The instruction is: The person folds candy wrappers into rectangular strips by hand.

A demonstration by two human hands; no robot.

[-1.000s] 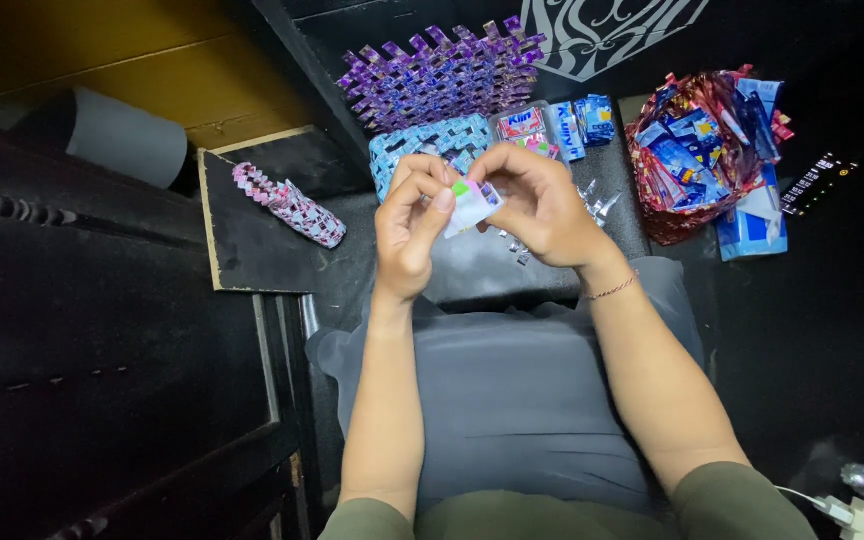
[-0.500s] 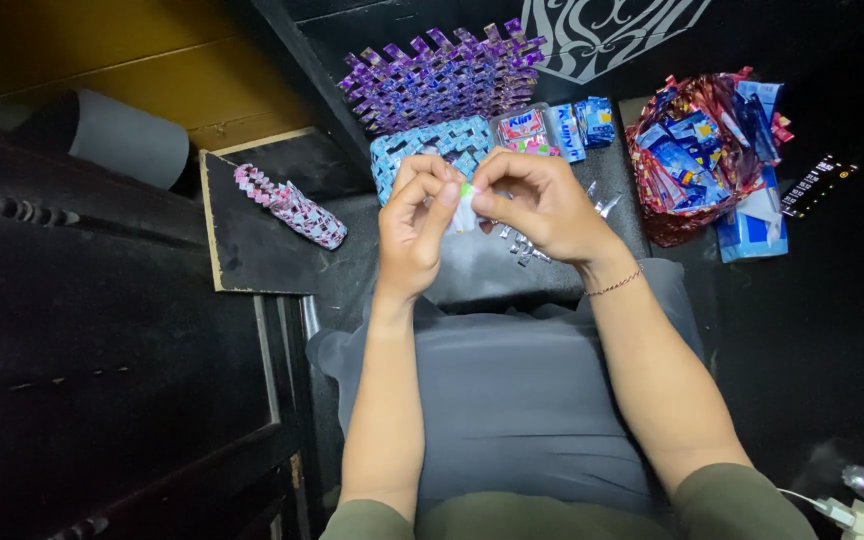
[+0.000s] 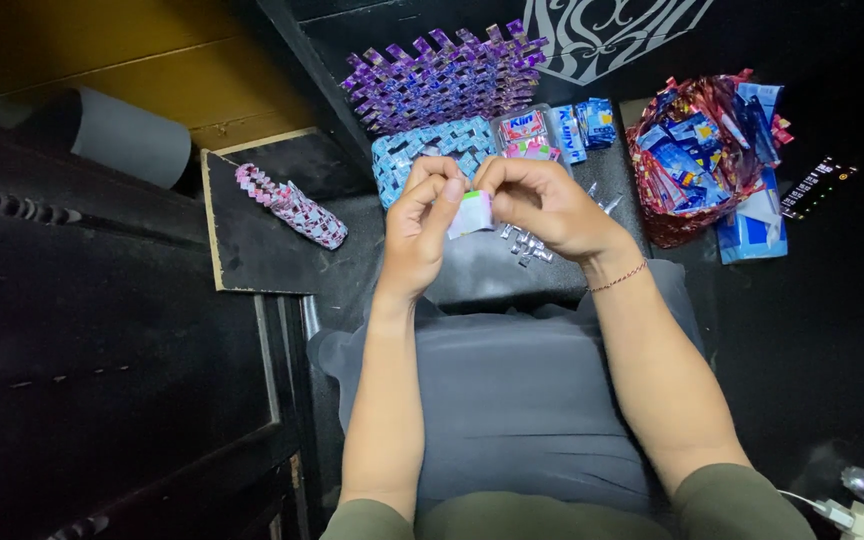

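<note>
My left hand (image 3: 420, 225) and my right hand (image 3: 542, 205) meet over a grey cushion (image 3: 512, 390) on my lap. Together they pinch a small folded wrapper strip (image 3: 471, 214), white with a green edge. Fingertips of both hands cover its upper part. Just under my right hand lie several small silvery folded pieces (image 3: 527, 243). Beyond the hands sit a light blue woven wrapper panel (image 3: 407, 155) and a larger purple woven panel (image 3: 442, 85).
A pink woven wrapper chain (image 3: 292, 205) lies on a dark board (image 3: 252, 250) at left. A heap of red and blue wrappers (image 3: 697, 160) sits at right, with small packets (image 3: 562, 125) and a remote (image 3: 817, 185) nearby. A grey roll (image 3: 132, 135) rests far left.
Both hands have shifted slightly while working the strip. The strip now hangs lower between the fingers, showing more white; a moment ago it was mostly covered.
</note>
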